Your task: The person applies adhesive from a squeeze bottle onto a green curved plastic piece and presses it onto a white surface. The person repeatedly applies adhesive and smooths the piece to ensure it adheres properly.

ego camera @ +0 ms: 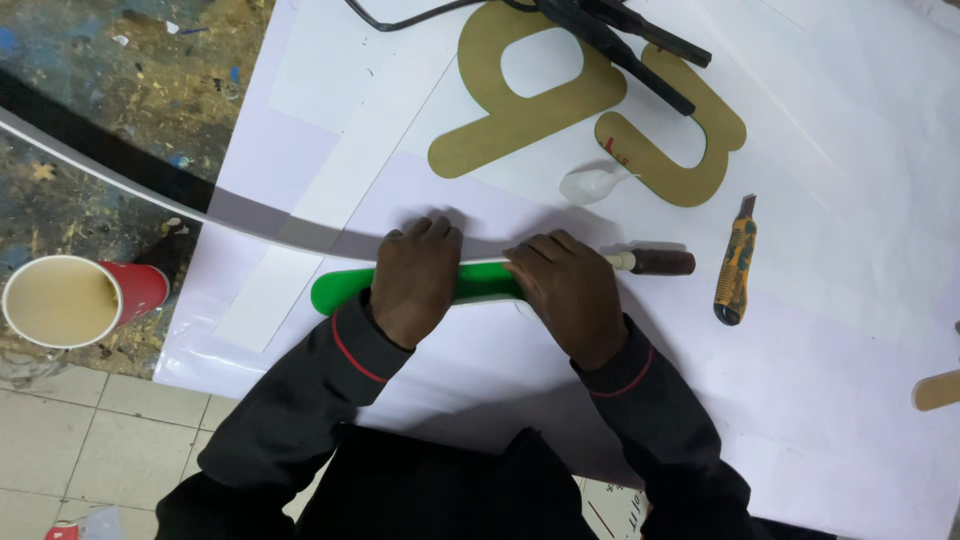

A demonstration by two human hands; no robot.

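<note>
Setting: sign-making or craft workshop. Evidence: paint-spattered, worn bench (120, 90) covered with a white sheet (800, 330); large tan cut-out letter shapes (590, 100); yellow utility knife (735, 262); wooden-handled tool (655, 262); black cabled tool (620, 35); red paper cup (80, 298); tiled floor (90, 440).

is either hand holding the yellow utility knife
No, the yellow utility knife lies alone on the white sheet, while both hands press the green curved piece.
</note>
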